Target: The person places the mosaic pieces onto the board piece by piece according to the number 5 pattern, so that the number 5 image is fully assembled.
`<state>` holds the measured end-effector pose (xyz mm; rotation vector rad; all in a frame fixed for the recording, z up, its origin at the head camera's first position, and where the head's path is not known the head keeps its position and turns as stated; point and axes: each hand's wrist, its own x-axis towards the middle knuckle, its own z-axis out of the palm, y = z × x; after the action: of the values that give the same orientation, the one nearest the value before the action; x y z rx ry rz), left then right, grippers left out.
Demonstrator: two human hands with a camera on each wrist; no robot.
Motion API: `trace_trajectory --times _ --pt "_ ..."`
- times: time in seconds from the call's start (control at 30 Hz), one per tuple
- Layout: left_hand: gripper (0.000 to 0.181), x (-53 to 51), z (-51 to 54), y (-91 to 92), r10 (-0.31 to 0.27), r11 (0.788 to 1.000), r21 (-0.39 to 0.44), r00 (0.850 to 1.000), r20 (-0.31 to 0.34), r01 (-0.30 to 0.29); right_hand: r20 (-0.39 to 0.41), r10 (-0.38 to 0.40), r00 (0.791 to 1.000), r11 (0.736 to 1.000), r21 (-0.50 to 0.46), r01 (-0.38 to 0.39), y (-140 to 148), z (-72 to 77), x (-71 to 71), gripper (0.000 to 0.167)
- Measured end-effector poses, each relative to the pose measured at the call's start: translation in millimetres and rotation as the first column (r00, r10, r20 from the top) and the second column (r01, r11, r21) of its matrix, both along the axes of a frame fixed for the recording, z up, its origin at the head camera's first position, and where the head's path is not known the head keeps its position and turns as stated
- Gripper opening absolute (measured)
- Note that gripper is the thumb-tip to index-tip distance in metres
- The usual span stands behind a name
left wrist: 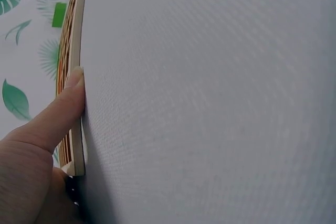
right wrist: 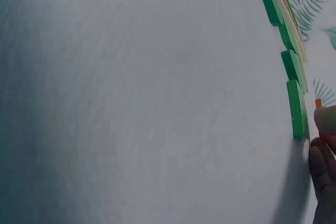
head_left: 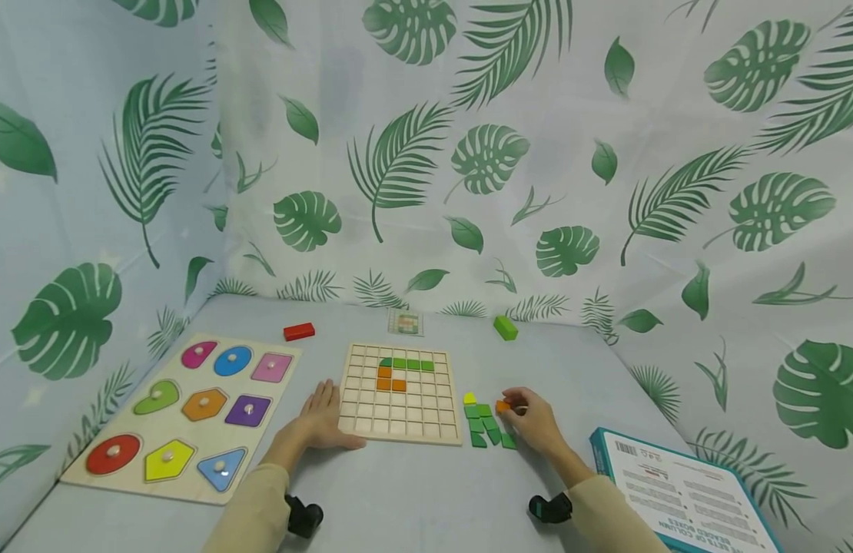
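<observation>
A wooden grid board (head_left: 399, 418) lies on the table with green tiles (head_left: 413, 365) along one row and orange tiles (head_left: 384, 379) below their left end. My left hand (head_left: 324, 422) rests at the board's lower left corner, fingers extended; in the left wrist view its thumb (left wrist: 68, 100) touches the board's edge. To the right of the board, my right hand (head_left: 533, 421) pinches a small orange tile (head_left: 502, 406) between thumb and fingers. Beside it are several loose green tiles (head_left: 478, 425) and a yellow tile (head_left: 469, 399). In the right wrist view, the orange tile is mostly hidden by fingers.
A shape-knob puzzle board (head_left: 167, 418) lies at the left. Behind the grid board are a red block (head_left: 299, 331), a small pattern card (head_left: 406, 322) and a green block (head_left: 506, 328). A blue-edged box (head_left: 682, 491) sits at the front right. Leaf-print cloth surrounds the table.
</observation>
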<state>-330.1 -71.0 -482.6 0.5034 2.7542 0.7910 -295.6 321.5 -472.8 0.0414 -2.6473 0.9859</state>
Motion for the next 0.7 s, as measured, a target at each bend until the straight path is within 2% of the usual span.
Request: trace_trajectory --times 0.03,0.13,0.27,0.53,0.7 --pt "0.126 0.8 1.2 0.1 -0.004 1.000 -0.002 1.000 0.003 0.004 -0.012 0.001 1.000 1.000 -0.002 -0.001 -1.4 0.3 -0.5 0.028" --pt "0.123 9.7 14.3 0.8 0.000 1.000 0.017 1.000 0.016 0.000 -0.039 0.011 0.999 1.000 -0.014 -0.011 -6.6 1.3 -2.3 0.027" --pt "0.118 17.4 26.6 0.6 0.010 1.000 0.012 0.999 0.039 -0.010 -0.048 0.037 0.998 0.998 -0.051 -0.040 -15.6 1.8 -5.9 0.026" --pt "0.115 18.5 27.6 0.1 0.007 1.000 -0.007 1.000 0.017 -0.007 -0.103 0.088 0.991 0.993 -0.073 -0.096 -39.0 -2.1 -13.8 0.026" --pt "0.115 17.3 26.1 0.3 0.008 1.000 -0.024 1.000 0.002 -0.008 -0.097 0.100 0.990 0.989 -0.096 -0.109 -53.9 -1.0 -17.8 0.026"
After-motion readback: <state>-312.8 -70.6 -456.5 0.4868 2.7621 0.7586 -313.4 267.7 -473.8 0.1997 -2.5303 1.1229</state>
